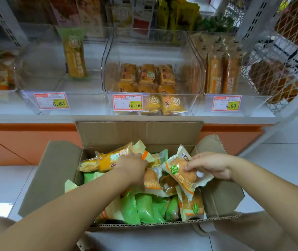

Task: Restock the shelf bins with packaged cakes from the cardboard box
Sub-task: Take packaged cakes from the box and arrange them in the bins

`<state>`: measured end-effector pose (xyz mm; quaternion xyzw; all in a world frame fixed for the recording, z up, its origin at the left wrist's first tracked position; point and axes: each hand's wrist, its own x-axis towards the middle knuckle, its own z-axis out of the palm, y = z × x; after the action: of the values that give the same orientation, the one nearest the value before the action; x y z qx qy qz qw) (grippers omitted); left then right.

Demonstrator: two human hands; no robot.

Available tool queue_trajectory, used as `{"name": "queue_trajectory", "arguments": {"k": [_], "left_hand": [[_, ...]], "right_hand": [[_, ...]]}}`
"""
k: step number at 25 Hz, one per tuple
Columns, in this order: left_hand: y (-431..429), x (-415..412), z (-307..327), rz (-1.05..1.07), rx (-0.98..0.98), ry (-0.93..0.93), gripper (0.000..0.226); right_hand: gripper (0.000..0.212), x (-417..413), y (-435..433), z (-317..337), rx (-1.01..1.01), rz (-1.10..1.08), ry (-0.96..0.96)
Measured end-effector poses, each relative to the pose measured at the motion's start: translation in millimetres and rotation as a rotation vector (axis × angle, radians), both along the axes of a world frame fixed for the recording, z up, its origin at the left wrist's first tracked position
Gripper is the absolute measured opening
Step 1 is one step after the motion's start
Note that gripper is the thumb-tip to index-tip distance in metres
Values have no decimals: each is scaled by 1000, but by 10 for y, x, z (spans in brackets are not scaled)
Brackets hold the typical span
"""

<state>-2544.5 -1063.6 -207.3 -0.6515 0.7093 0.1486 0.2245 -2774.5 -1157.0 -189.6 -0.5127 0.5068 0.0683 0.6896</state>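
An open cardboard box [57, 171] sits on the floor below the shelf, full of packaged cakes in orange, white and green wrappers. My left hand [135, 167] reaches into the middle of the box, fingers closed on a yellow-orange cake packet [112, 158]. My right hand [211, 165] pinches a white-and-orange round cake packet [182, 173] lifted above the pile. On the shelf stand clear bins: the left bin [41, 69] holds one upright packet, the middle bin [190, 69] holds several orange packets, the right bin [253, 104] holds upright long packets.
Price tags 6.80 [52, 101], 15.60 [128, 103] and 9.90 [227, 104] hang on the bin fronts. A white wire basket [280, 57] with bread is at the right. The box flaps stand open on all sides. White tiled floor surrounds the box.
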Motion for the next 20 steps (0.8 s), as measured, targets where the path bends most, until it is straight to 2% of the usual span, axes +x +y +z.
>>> {"name": "queue_trajectory", "arguments": {"k": [2, 4, 6, 8, 11, 13, 15, 17, 20], "left_hand": [[41, 34, 13, 34, 51, 102, 69], [88, 65, 16, 90, 27, 247, 60], [134, 95, 67, 170, -62, 445, 40], [144, 145, 132, 237, -100, 569, 35], [133, 189, 158, 260, -37, 563, 52], [136, 192, 109, 350, 15, 575, 63], [177, 174, 47, 421, 33, 586, 56], [248, 145, -16, 404, 31, 512, 49], [310, 151, -87, 396, -64, 505, 44]], "right_hand": [[8, 19, -18, -39, 31, -32, -30], [6, 45, -21, -32, 71, -54, -89], [15, 75, 4, -36, 125, -64, -143], [27, 137, 62, -67, 199, -52, -181], [43, 217, 170, -151, 252, -36, -205], [42, 239, 229, -168, 239, -25, -192], [43, 247, 239, -182, 233, -21, -172], [46, 260, 226, -193, 232, -22, -150], [41, 308, 196, -170, 227, -66, -131]]}}
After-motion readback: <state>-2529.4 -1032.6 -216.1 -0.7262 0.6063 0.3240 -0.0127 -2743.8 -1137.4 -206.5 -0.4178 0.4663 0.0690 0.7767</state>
